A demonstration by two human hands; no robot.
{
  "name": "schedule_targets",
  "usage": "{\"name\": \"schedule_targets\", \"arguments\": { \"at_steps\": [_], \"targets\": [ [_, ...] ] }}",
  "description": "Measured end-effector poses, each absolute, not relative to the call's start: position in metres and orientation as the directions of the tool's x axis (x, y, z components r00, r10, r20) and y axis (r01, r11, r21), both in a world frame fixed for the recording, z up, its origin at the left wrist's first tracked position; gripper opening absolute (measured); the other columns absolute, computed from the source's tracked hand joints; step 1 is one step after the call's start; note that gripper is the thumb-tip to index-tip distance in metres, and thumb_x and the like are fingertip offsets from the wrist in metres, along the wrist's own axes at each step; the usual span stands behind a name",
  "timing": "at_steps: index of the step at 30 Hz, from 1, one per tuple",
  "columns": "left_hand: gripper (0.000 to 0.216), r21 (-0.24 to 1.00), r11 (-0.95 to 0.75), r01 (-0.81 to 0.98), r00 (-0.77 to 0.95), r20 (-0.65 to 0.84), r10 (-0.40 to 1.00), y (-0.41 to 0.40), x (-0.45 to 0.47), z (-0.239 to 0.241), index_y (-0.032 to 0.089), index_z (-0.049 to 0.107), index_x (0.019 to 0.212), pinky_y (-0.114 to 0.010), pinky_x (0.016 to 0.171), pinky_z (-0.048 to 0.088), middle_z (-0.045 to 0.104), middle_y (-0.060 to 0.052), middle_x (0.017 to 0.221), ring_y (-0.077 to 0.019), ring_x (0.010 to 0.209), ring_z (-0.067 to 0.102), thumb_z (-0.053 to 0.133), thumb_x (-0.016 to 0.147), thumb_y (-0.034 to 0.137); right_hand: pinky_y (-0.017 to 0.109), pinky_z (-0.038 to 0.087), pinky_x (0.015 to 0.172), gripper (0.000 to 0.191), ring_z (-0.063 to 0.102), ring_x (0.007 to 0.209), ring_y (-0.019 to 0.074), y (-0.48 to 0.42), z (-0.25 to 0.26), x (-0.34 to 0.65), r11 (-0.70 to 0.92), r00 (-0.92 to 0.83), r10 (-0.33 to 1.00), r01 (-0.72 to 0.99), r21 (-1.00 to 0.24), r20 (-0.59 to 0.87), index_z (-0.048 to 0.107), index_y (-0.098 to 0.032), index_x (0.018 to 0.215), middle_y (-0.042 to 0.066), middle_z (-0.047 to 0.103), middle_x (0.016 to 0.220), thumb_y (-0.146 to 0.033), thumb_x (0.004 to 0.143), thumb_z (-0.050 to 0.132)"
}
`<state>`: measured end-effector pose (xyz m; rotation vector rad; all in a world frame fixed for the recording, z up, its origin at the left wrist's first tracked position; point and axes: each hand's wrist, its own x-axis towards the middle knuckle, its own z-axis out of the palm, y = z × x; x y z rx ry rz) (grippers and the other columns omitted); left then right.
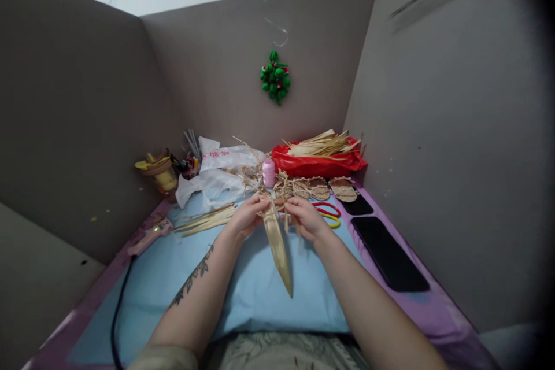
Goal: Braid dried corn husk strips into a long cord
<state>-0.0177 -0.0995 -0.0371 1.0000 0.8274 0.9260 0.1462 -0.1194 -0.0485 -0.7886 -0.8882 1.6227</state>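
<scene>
A broad, pale dried husk strip [277, 248] hangs point-down in front of me, its upper end pinched in the fingers of my left hand [250, 214]. Beside it, my right hand [306, 218] has its fingers closed on thin husk strips, whose loose ends dangle below. The exact grip at the fingertips is too small to make out. Just beyond my hands lie a tangle of braided husk cord [284, 185] and a pink thread spool [269, 173] standing upright. Scissors with red and yellow handles [333, 222] rest right of my right hand, partly hidden.
A red bag [299, 169] holds more dried husks [323, 144] at the back. White plastic bags [223, 185] and loose strips [208, 221] lie left. A corded pink tool [151, 236] sits far left. Flat woven pieces [344, 189] and a dark phone [390, 254] lie right. Grey panels [260, 110] enclose the table.
</scene>
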Motion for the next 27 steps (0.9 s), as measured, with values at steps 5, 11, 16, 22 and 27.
{"name": "schedule_targets", "arguments": {
  "at_steps": [5, 11, 16, 22, 27],
  "targets": [
    [0.042, 0.989, 0.116, -0.096, 0.36, -0.074, 0.93, -0.101, -0.015, -0.045, 0.016, 0.055, 0.092, -0.018, 0.051, 0.036, 0.057, 0.002, 0.069, -0.0072, 0.053, 0.05, 0.074, 0.062, 0.038, 0.021, 0.042, 0.054, 0.03, 0.053, 0.054, 0.0093, -0.124, -0.046, 0.142, -0.207, -0.268, 0.959, -0.441, -0.873, -0.092, 0.056, -0.015, 0.059, -0.002, 0.057, 0.058, -0.033, 0.052, 0.078],
    [0.037, 0.987, -0.122, 0.101, 0.273, 0.09, 0.958, -0.101, -0.013, -0.05, 0.014, 0.057, 0.094, -0.018, 0.049, 0.033, 0.054, 0.002, 0.067, -0.0068, 0.053, 0.046, 0.07, 0.066, 0.034, 0.019, 0.032, 0.049, 0.027, 0.044, 0.049, 0.0073, -0.121, -0.051, 0.139, -0.114, -0.195, 0.98, -0.362, -0.925, -0.045, 0.058, -0.014, 0.057, -0.004, 0.053, 0.052, -0.034, 0.053, 0.075],
    [0.035, 0.991, -0.076, 0.109, 0.296, 0.04, 0.954, -0.103, -0.014, -0.048, 0.014, 0.058, 0.097, -0.02, 0.055, 0.037, 0.058, -0.001, 0.075, -0.0095, 0.06, 0.051, 0.066, 0.067, 0.031, 0.02, 0.027, 0.048, 0.023, 0.038, 0.046, 0.0063, -0.12, -0.053, 0.141, -0.059, -0.15, 0.989, -0.303, -0.951, -0.014, 0.057, -0.013, 0.053, -0.006, 0.048, 0.047, -0.031, 0.056, 0.072],
    [0.03, 0.991, -0.019, 0.134, 0.337, -0.028, 0.941, -0.1, -0.015, -0.052, 0.012, 0.061, 0.082, -0.021, 0.054, 0.037, 0.058, -0.001, 0.068, -0.0097, 0.056, 0.049, 0.067, 0.066, 0.036, 0.021, 0.028, 0.049, 0.018, 0.039, 0.047, 0.0073, -0.121, -0.054, 0.139, -0.006, -0.11, 0.994, -0.207, -0.978, 0.017, 0.059, -0.014, 0.053, -0.005, 0.049, 0.048, -0.029, 0.057, 0.069],
    [0.023, 0.99, 0.0, 0.139, 0.347, -0.049, 0.937, -0.101, -0.015, -0.049, 0.013, 0.059, 0.072, -0.019, 0.046, 0.028, 0.05, 0.003, 0.056, -0.0064, 0.047, 0.04, 0.065, 0.064, 0.034, 0.021, 0.028, 0.049, 0.016, 0.04, 0.05, 0.0086, -0.119, -0.06, 0.139, 0.088, -0.09, 0.991, -0.081, -0.993, 0.095, 0.06, -0.015, 0.053, -0.004, 0.049, 0.049, -0.027, 0.06, 0.067]
  ]
}}
